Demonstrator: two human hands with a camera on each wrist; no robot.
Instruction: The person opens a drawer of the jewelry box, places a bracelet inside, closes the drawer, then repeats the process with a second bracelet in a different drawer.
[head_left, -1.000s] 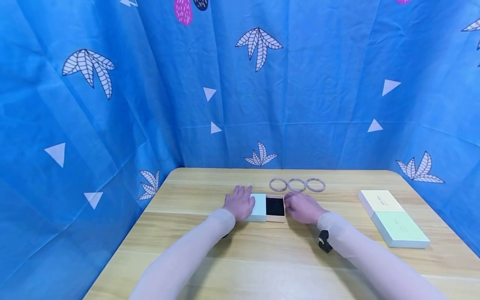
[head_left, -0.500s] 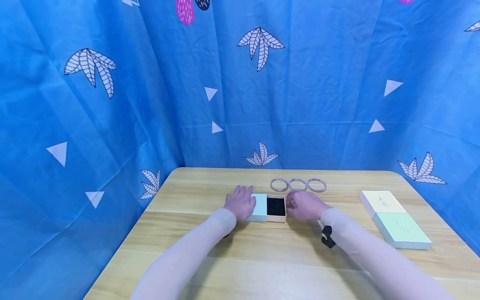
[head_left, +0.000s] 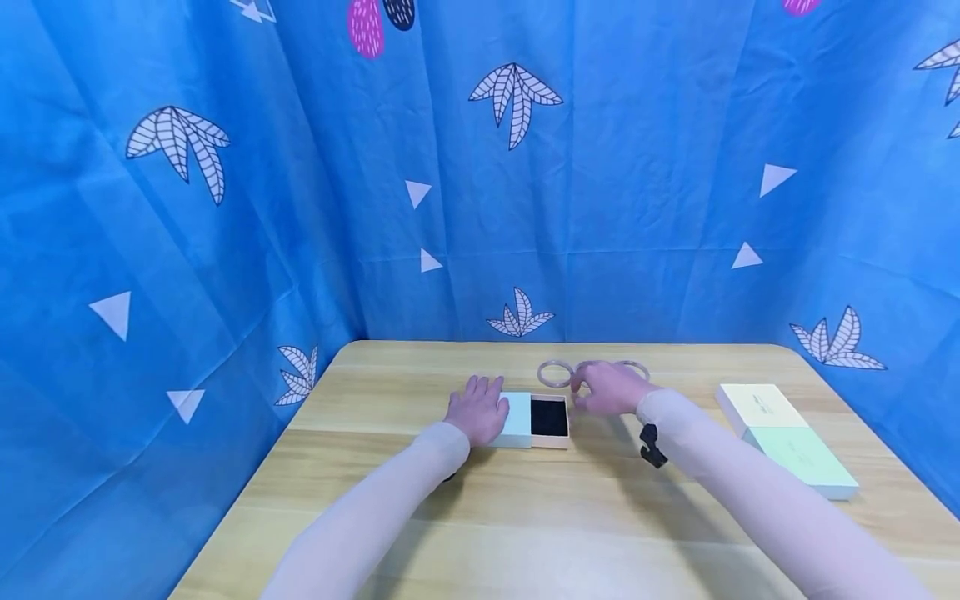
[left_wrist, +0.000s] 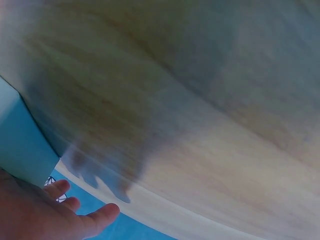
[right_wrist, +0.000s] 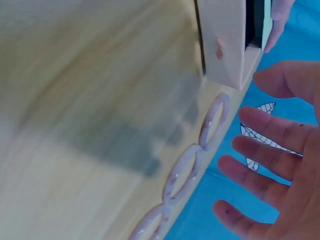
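A light blue box sleeve [head_left: 516, 419] lies on the table with its drawer [head_left: 551, 442] slid part-way out to the right. Black padding [head_left: 550, 417] lines the drawer. My left hand [head_left: 477, 411] rests flat on the sleeve's left part, fingers spread. Beyond the box, three pale purple bangles stand in a row; the left bangle [head_left: 539, 374] shows whole, while my right hand [head_left: 611, 387] partly covers the others. In the right wrist view that hand's fingers are apart and hold nothing, beside the drawer's front [right_wrist: 222, 45] and the middle bangle [right_wrist: 169, 182].
On the right side of the table [head_left: 540, 533] lie a cream box [head_left: 763, 404] and a green box [head_left: 802, 454], end to end. A blue patterned curtain [head_left: 637, 192] hangs behind the table and along its sides. A black band [head_left: 651, 447] is on the right wrist.
My right hand has left the drawer's end and moved away from me, over the bangles. The left hand stays on the sleeve, and the drawer remains part-way out.
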